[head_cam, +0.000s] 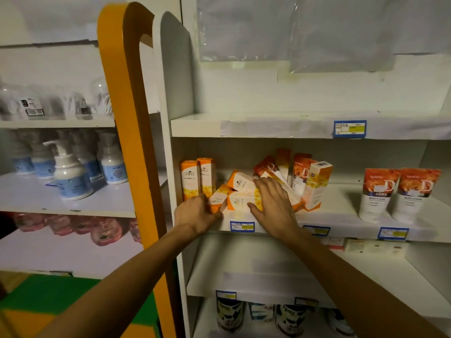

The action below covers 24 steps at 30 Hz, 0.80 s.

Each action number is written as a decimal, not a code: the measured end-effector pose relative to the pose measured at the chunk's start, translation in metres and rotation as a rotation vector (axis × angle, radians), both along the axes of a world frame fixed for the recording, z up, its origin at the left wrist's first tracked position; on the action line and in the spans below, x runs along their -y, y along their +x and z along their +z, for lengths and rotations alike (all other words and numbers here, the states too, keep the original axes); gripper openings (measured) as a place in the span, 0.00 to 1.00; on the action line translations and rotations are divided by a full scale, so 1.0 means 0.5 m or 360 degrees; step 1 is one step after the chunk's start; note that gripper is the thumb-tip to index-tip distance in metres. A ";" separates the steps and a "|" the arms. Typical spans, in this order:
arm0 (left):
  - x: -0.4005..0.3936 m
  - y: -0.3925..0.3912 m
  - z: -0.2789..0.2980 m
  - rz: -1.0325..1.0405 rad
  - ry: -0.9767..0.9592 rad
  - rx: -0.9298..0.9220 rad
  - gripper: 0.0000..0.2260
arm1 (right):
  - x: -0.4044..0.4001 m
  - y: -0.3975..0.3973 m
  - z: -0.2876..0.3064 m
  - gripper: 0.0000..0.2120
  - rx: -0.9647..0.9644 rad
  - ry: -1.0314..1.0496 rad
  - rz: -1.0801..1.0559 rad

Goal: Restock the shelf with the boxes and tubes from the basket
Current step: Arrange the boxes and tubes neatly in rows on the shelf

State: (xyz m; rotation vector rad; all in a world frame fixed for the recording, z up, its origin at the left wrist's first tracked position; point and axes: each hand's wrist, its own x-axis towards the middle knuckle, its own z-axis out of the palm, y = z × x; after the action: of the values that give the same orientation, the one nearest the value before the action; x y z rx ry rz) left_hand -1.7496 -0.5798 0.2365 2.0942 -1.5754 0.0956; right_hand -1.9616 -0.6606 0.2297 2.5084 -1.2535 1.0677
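White shelf (341, 217) sat at chest height. Left hand (195, 214) and right hand (273, 202) lay flat, fingers spread, pressing toppled orange boxes (240, 191) between them, long axes sideways. Upright boxes (197, 178) stood behind; tubes (400, 193) well right.

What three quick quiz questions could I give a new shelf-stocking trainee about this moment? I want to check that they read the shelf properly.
1. True or false: both hands (left hand, right hand) are on the pile of orange and white boxes lying on the middle shelf.
2. How many orange boxes stand upright at the shelf's left end?
3. The two red and white tubes stand: A) left of the hands, B) right of the hands, C) on the shelf above.

Key: 1 true; 2 two; 3 B.
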 end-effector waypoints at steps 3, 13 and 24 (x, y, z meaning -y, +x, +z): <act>-0.004 0.022 0.012 -0.0025 -0.0016 -0.0071 0.23 | 0.007 0.017 -0.022 0.29 -0.0008 0.0083 -0.0052; -0.012 0.047 0.094 -0.0313 -0.0570 -0.0731 0.20 | 0.001 0.027 -0.029 0.30 -0.0032 0.0125 -0.0069; -0.008 0.051 0.119 -0.0564 -0.0509 -0.0971 0.21 | -0.018 0.098 0.033 0.23 -0.0179 -0.0085 0.0138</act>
State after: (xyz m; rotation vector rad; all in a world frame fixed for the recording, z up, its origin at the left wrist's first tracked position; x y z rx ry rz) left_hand -1.7239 -0.5756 0.2961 1.3918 -1.4024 -0.3586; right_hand -1.9126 -0.6515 0.2463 2.5639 -1.0814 0.9498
